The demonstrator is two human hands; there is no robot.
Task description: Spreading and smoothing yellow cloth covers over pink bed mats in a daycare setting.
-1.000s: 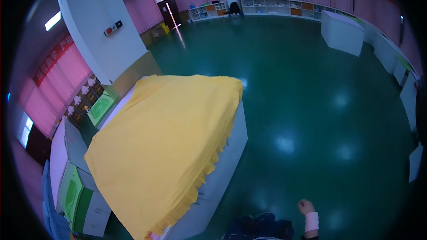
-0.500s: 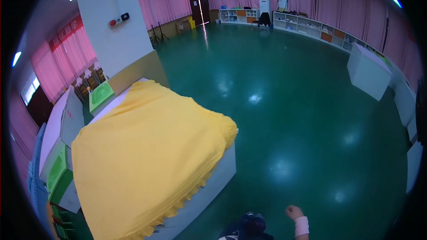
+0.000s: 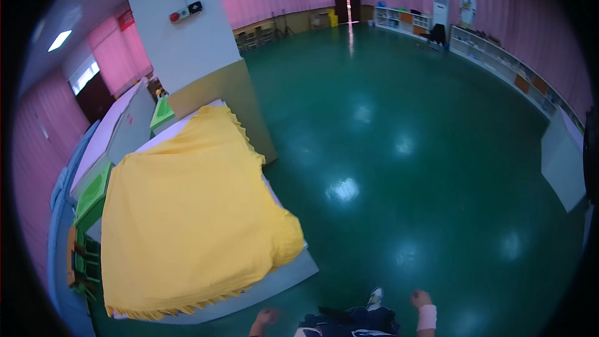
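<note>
The right hand (image 3: 419, 299), wearing a pale wristband (image 3: 427, 317), is curled in a loose fist with nothing visible in it. The left hand (image 3: 267, 316) is blurred, so I cannot tell whether its fingers are curled; it is just beyond the bench's near edge. A large yellow cloth (image 3: 187, 224) covers most of the bench (image 3: 293, 271), its ruffled hem (image 3: 206, 304) hanging over the near edge and a soft bulge at the near right corner. The bench's far end meets a pillar (image 3: 175, 37). The cloth looks light, limp and unbreakable, likely to crease or slide; the hem near its corners seems the best grip. Compared with half a second ago, the left hand has come into view, and a pale strip of benchtop now shows along the right edge.
</note>
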